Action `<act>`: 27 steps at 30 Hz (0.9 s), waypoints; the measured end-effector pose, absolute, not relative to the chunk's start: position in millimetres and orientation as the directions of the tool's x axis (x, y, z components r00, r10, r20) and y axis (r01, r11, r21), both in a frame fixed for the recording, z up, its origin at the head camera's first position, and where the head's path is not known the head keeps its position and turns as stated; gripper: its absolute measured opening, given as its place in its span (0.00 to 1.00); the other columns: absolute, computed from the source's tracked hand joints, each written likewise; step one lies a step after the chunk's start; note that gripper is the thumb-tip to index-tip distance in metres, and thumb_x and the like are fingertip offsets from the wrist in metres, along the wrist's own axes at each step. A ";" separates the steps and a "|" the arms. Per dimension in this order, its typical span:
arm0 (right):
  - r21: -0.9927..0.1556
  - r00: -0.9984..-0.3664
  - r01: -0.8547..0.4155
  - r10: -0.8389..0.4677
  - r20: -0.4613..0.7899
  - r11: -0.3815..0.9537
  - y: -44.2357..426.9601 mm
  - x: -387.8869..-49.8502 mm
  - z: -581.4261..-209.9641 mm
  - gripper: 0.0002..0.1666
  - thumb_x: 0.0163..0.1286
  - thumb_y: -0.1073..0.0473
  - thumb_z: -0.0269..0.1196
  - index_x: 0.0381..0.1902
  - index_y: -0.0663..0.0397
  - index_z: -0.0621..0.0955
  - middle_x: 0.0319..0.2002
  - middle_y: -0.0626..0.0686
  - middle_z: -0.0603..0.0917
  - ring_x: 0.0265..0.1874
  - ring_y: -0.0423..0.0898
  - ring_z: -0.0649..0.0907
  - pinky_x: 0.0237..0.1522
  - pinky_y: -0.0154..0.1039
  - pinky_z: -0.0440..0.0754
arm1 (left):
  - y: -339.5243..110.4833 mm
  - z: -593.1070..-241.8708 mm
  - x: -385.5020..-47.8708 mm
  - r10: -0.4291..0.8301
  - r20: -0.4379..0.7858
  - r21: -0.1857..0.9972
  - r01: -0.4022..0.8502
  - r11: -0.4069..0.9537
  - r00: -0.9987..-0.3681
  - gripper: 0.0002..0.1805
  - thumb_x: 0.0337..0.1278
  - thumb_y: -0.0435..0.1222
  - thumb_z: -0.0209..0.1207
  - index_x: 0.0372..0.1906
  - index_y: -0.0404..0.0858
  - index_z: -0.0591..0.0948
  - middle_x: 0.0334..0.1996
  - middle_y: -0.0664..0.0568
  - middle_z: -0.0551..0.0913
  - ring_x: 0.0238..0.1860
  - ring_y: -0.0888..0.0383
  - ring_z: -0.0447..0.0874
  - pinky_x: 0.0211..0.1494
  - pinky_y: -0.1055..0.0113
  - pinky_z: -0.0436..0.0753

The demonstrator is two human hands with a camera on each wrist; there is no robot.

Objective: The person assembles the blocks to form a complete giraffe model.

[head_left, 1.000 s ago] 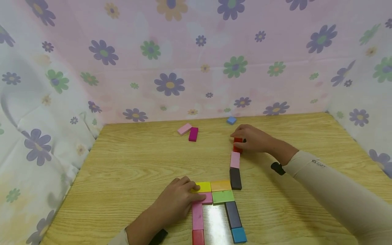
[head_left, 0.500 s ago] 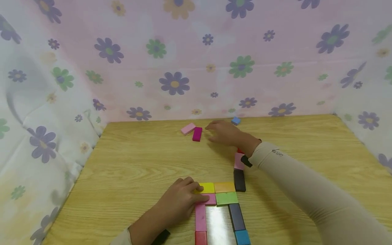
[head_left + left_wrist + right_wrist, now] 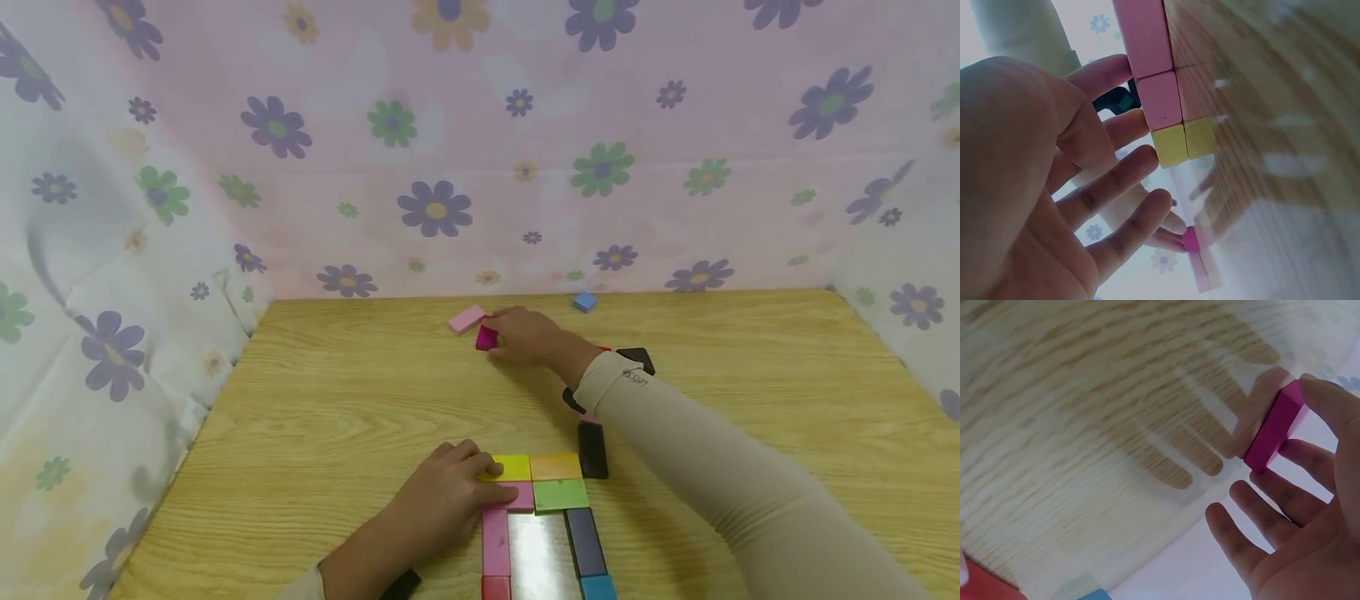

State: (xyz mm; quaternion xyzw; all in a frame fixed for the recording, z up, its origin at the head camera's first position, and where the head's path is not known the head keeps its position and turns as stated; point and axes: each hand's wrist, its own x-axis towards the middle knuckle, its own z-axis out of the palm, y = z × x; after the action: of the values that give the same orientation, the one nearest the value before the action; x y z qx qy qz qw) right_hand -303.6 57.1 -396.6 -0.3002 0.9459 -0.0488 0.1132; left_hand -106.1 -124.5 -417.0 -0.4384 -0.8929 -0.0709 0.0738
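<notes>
My right hand (image 3: 528, 337) pinches a magenta block (image 3: 1275, 425) at the back of the table, thumb on one end and fingers at the other in the right wrist view. Right beside it lies a light pink block (image 3: 467, 320). My left hand (image 3: 442, 500) rests on the near structure, its fingers fairly straight, touching a yellow block (image 3: 514, 467) and a pink block (image 3: 521, 497). An orange block (image 3: 555, 467) and a lime green block (image 3: 562, 495) adjoin these on the right.
Two legs run toward me: a pink block (image 3: 496, 542) above a red one (image 3: 496, 588), and a dark grey block (image 3: 585, 542) above a blue one (image 3: 598, 587). A black block (image 3: 592, 452) begins a row partly hidden by my right arm. A small blue block (image 3: 585, 302) lies near the curtain.
My right hand has let go of the red block, moved left across the table and taken hold of the magenta block. My left hand stays on the yellow and pink blocks.
</notes>
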 end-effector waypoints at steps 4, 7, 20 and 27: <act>-0.146 -0.806 -0.548 -0.567 -0.170 0.824 55.4 -304.4 -400.2 0.32 0.72 0.46 0.63 0.69 0.53 0.74 0.62 0.57 0.80 0.59 0.56 0.79 0.51 0.46 0.80 | -124.5 -416.9 -105.5 0.774 0.198 0.055 0.795 0.604 -0.602 0.17 0.62 0.35 0.62 0.49 0.60 0.88 0.45 0.58 0.85 0.48 0.59 0.79 0.49 0.65 0.79; -0.128 -0.822 -0.532 -0.547 -0.158 0.837 52.7 -304.9 -403.5 0.30 0.71 0.45 0.64 0.66 0.51 0.77 0.52 0.53 0.85 0.51 0.52 0.80 0.46 0.44 0.79 | -124.8 -417.8 -105.5 0.773 0.207 0.048 0.796 0.603 -0.599 0.17 0.60 0.35 0.63 0.48 0.60 0.88 0.45 0.58 0.85 0.48 0.59 0.78 0.49 0.64 0.78; -0.283 -0.806 -0.532 -0.580 -0.120 0.798 90.3 -302.2 -375.1 0.22 0.70 0.50 0.65 0.57 0.55 0.82 0.49 0.52 0.86 0.44 0.48 0.81 0.46 0.42 0.79 | -123.1 -416.3 -104.7 0.767 0.198 0.065 0.789 0.611 -0.610 0.17 0.61 0.35 0.62 0.48 0.60 0.88 0.45 0.58 0.86 0.48 0.59 0.79 0.50 0.64 0.79; -0.342 -0.828 -0.501 -0.556 -0.080 0.795 134.8 -303.9 -369.2 0.29 0.68 0.51 0.67 0.62 0.60 0.80 0.53 0.56 0.85 0.48 0.52 0.82 0.49 0.46 0.80 | -124.5 -417.2 -103.4 0.765 0.210 0.063 0.789 0.611 -0.609 0.16 0.62 0.36 0.62 0.48 0.60 0.88 0.46 0.58 0.86 0.48 0.59 0.79 0.49 0.63 0.79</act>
State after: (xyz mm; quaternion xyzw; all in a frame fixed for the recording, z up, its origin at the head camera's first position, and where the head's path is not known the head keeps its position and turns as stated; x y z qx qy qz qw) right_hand -303.9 134.8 -369.2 -0.2800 0.9433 -0.1548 0.0882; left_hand -103.4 -124.5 -417.2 -0.4345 -0.8939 -0.0746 0.0813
